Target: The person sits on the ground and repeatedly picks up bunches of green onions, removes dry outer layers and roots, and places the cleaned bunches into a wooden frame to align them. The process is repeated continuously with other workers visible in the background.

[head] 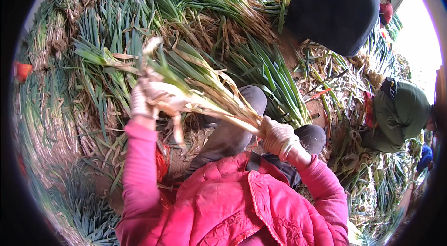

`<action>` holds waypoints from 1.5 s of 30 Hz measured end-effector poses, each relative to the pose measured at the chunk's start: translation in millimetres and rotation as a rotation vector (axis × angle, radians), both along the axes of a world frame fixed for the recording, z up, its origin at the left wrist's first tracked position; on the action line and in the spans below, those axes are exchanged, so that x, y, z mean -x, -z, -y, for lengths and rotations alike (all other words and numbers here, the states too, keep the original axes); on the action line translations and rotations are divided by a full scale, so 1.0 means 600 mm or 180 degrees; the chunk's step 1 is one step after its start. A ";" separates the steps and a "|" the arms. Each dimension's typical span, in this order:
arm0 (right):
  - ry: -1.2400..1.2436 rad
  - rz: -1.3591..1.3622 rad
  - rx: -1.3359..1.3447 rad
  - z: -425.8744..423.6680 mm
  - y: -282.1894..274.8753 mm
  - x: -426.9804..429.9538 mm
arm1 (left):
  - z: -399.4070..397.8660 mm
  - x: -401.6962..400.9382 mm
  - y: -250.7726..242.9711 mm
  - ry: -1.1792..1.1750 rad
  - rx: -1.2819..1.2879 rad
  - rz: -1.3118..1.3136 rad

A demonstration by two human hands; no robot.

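Observation:
Both my hands wear pale knitted gloves. My right hand is closed around the lower, stalk end of a green onion bunch, just above my knees. The bunch's green leaves point up and to the left. My left hand is at the leafy side, with dry, pale outer leaves in and beside it; they are blurred, and its fingers are partly hidden. Past my right hand a pile of green onions lies near my knee, leaves pointing away.
Heaps of green onions cover the ground ahead and to the left. A person in dark clothing is close at the upper right, another in green at the right. Leaf scraps litter the ground. An orange container stands far left.

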State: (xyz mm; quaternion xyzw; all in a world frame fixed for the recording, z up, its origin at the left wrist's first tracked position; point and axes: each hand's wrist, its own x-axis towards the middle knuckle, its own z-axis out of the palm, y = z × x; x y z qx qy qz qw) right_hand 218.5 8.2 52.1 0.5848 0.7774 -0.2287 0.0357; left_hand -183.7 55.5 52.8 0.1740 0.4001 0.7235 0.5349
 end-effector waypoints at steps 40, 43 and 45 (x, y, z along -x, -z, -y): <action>-0.0006 0.0110 0.0136 -0.005 0.001 0.016 | 0.077 -0.285 0.058 0.1724 -0.0024 -0.1576; 0.0106 0.0132 0.0165 -0.003 0.013 0.008 | 0.022 -0.173 -0.125 -0.0022 -0.1379 0.1058; 0.0060 0.0264 0.0108 0.004 0.022 0.005 | 0.029 -0.080 -0.216 -0.0304 -0.2177 -0.0018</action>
